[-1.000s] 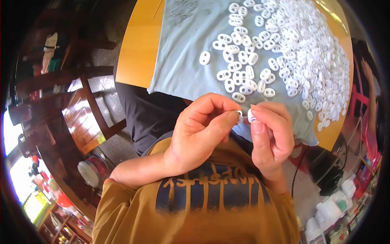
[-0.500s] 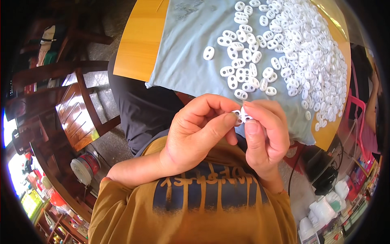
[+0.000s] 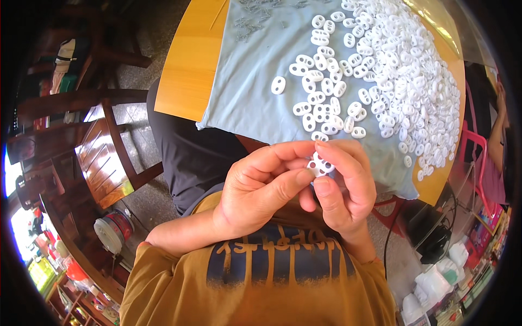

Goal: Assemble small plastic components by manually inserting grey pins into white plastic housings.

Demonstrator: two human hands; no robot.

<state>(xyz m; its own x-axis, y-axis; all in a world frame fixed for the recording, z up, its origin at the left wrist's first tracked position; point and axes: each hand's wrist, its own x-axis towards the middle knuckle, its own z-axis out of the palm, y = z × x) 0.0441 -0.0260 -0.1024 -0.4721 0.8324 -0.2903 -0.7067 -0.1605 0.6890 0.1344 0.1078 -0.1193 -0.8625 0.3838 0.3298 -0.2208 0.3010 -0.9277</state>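
Note:
My left hand [image 3: 253,187] and my right hand [image 3: 348,187] meet in front of my chest, just off the near edge of the cloth. Between their thumbs and forefingers they pinch small white plastic pieces with holes [image 3: 321,165]. There seem to be two of these, set across each other, but my fingertips cover parts of them. Beyond my hands, several loose white two-hole oval pieces [image 3: 321,112] lie scattered on a light blue cloth [image 3: 247,92]. Farther right they crowd into a large heap [image 3: 418,87].
Small grey springs [image 3: 250,24] lie on the cloth's far left. Under the cloth is a yellow wooden table [image 3: 185,70], with a thin stick [image 3: 218,14] on it. A dark wooden chair [image 3: 117,157] and a white bucket [image 3: 111,228] stand left. A pink-red chair frame [image 3: 476,157] is at right.
Both hands have shifted slightly toward my body. The white pieces between my fingers have turned, so their holes show more openly. The table sits a little differently in view.

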